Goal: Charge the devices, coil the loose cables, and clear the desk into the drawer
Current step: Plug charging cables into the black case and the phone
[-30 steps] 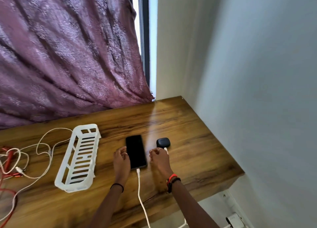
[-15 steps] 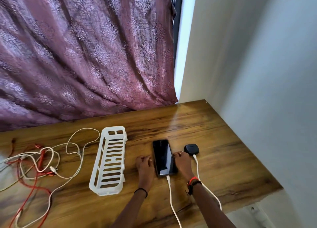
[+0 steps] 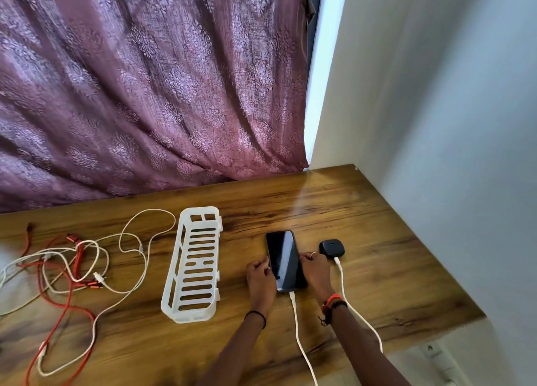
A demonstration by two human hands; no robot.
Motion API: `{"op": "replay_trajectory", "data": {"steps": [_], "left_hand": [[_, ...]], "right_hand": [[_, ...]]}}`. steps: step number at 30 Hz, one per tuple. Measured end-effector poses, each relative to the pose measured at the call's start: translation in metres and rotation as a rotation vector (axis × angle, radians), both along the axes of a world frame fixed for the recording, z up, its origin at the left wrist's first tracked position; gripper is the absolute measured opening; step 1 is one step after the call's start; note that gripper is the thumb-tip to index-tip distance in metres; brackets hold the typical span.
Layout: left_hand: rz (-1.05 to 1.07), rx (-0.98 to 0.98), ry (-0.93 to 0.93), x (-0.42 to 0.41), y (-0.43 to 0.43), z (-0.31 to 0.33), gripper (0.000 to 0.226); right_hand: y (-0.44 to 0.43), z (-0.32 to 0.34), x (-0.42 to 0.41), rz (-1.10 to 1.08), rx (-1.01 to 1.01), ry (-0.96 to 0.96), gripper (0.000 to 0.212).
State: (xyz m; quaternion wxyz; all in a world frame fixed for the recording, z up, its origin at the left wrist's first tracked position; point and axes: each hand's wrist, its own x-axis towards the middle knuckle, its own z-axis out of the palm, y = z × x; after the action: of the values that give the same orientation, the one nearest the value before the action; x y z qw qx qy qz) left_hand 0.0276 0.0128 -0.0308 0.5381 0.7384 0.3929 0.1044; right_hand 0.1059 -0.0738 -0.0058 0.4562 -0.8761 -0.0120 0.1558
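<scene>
1. The right hand [image 3: 316,272] has left the earbud case [image 3: 331,247], where it was a second ago. Its curled fingers now hold the right long edge of the phone [image 3: 283,257].
2. The left hand [image 3: 261,278] has stayed at the phone's left long edge, fingers curled and pinching it. The two hands now hold the phone between them. It looks flat on the desk [image 3: 377,284], though I cannot tell whether it is lifted at all.
3. The phone lies dark, face up, right of centre. Its white phone cable [image 3: 299,327] is plugged into the near end and runs off the near edge.
4. Just right of the right hand, the earbud case sits on its own with the white case cable [image 3: 348,298] plugged into its near side. With the hand gone, that connection looks finished.
5. I judge that the charging step is about done and the hands are only squaring up the phone.
6. Left of the hands stands a white slotted basket [image 3: 194,263].
7. Further left is the tangle of red and white loose cables [image 3: 72,269]. More of it shows now that the view has swung left, and it lies uncoiled.
8. Coiling and clearing are still to do. No drawer is in view.
</scene>
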Motion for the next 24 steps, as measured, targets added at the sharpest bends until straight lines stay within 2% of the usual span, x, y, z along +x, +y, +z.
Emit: {"op": "replay_trajectory", "data": {"steps": [6, 11, 17, 24], "left_hand": [[-0.010, -0.010, 0.012, 0.001, -0.001, 0.006, 0.041], [0.040, -0.114, -0.035, 0.001, -0.004, 0.015, 0.040], [0.135, -0.249, -0.132, 0.005, -0.009, 0.029, 0.038], [0.184, -0.311, -0.258, 0.012, -0.014, 0.066, 0.037]], "right_hand": [[0.001, -0.005, 0.001, -0.084, 0.086, 0.066, 0.022], [-0.002, -0.004, 0.002, -0.114, 0.157, 0.063, 0.022], [-0.008, 0.008, 0.011, -0.091, 0.279, 0.091, 0.023], [-0.014, 0.030, 0.024, -0.131, 0.454, 0.148, 0.021]]}}
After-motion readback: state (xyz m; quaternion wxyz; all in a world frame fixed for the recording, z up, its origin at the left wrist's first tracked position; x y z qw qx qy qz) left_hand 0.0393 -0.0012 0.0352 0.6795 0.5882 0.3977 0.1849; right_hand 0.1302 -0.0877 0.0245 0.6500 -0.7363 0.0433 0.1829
